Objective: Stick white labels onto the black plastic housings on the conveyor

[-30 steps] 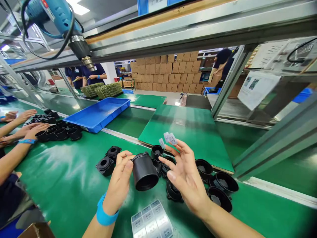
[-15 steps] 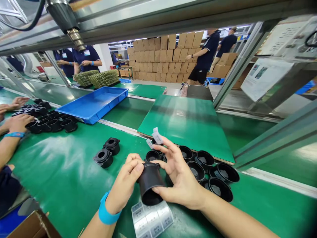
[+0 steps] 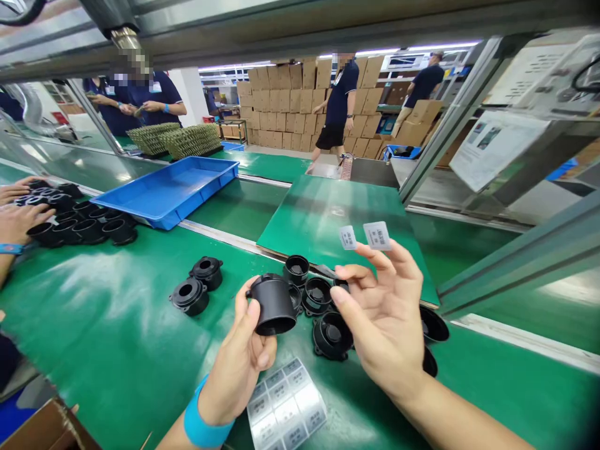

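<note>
My left hand [image 3: 244, 350], with a blue band at the wrist, grips a black cylindrical plastic housing [image 3: 274, 303], its wide mouth tilted down toward me. My right hand [image 3: 384, 319] is raised to the right of it, apart from the housing, with its fingers spread. Small silver printed labels [image 3: 377, 236] cling to its fingertips, and another thin strip [image 3: 325, 271] shows edge-on at the index fingertip. Below my hands lies a sheet of silver labels [image 3: 287, 406]. Several black housings [image 3: 332, 334] stand behind and beneath my right hand, partly hidden by it.
Two black housings [image 3: 190, 296] stand left on the green work surface [image 3: 117, 337]. A blue tray [image 3: 173, 190] lies beyond them. At far left, another person's hands [image 3: 23, 219] are among more black housings [image 3: 89, 230]. A raised green board [image 3: 337, 206] and metal post [image 3: 515, 244] bound the right side.
My right hand has let go of the housing and moved right and up with the labels. The housing, now in my left hand alone, has shifted up slightly. A person behind walked left.
</note>
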`<action>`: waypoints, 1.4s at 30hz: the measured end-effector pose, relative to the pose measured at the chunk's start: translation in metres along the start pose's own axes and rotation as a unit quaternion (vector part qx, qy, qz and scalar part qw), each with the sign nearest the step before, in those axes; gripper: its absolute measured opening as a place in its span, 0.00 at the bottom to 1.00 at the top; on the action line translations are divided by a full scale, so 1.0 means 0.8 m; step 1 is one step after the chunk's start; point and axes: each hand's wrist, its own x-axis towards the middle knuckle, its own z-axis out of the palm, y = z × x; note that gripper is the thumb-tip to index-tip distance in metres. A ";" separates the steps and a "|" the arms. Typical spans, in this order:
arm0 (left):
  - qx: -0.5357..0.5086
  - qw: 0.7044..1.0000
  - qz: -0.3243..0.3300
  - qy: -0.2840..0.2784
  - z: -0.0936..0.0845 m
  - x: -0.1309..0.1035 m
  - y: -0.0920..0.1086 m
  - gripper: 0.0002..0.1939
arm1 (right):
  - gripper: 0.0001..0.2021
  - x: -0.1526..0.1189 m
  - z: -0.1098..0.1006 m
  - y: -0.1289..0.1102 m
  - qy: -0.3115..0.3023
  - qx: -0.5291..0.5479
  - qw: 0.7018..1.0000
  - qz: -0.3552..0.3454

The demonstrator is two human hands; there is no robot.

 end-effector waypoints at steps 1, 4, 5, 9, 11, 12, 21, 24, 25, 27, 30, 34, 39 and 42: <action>0.003 1.000 0.004 0.002 0.000 0.000 -0.001 0.37 | 0.30 0.002 -0.001 -0.004 0.005 0.006 1.000 0.019; 0.008 1.000 0.012 0.002 -0.002 -0.002 -0.005 0.37 | 0.26 0.003 -0.002 -0.008 -0.015 0.039 0.997 0.068; 0.008 1.000 0.013 0.002 -0.003 -0.003 -0.007 0.38 | 0.25 0.003 -0.002 -0.007 -0.026 0.052 0.995 0.082; 0.016 1.000 0.024 0.009 -0.006 -0.005 -0.008 0.35 | 0.26 0.002 -0.003 -0.005 -0.060 0.101 0.984 0.134; 0.032 0.999 0.039 0.011 -0.009 -0.004 -0.008 0.33 | 0.27 0.003 -0.005 -0.004 -0.073 0.109 0.979 0.156; 0.043 0.998 0.047 0.013 -0.012 -0.003 -0.009 0.32 | 0.29 0.003 -0.006 -0.003 -0.081 0.110 0.977 0.166; 0.148 0.987 0.068 -0.007 -0.030 -0.003 -0.022 0.33 | 0.36 -0.009 -0.002 -0.002 -0.166 0.150 0.942 0.252; 0.137 0.986 0.089 -0.004 -0.023 -0.007 -0.021 0.31 | 0.41 -0.011 0.003 -0.003 -0.165 0.184 0.928 0.278; 0.138 0.986 0.095 0.000 -0.022 -0.008 -0.021 0.30 | 0.42 -0.011 0.003 -0.003 -0.164 0.194 0.924 0.286; 0.144 0.985 0.100 0.000 -0.022 -0.009 -0.021 0.30 | 0.44 -0.013 0.003 -0.002 -0.164 0.209 0.917 0.297; 0.142 0.985 0.099 0.000 -0.024 -0.008 -0.023 0.30 | 0.46 -0.017 0.001 0.001 -0.164 0.217 0.913 0.304; 0.143 0.984 0.104 -0.001 -0.026 -0.005 -0.026 0.32 | 0.47 -0.021 0.000 0.004 -0.162 0.215 0.913 0.307; 0.142 0.983 0.111 -0.020 -0.029 -0.004 -0.028 0.31 | 0.46 -0.021 0.000 0.005 -0.167 0.216 0.912 0.305; 0.149 0.982 0.118 -0.014 -0.031 -0.005 -0.029 0.31 | 0.45 -0.022 0.000 0.006 -0.171 0.221 0.911 0.302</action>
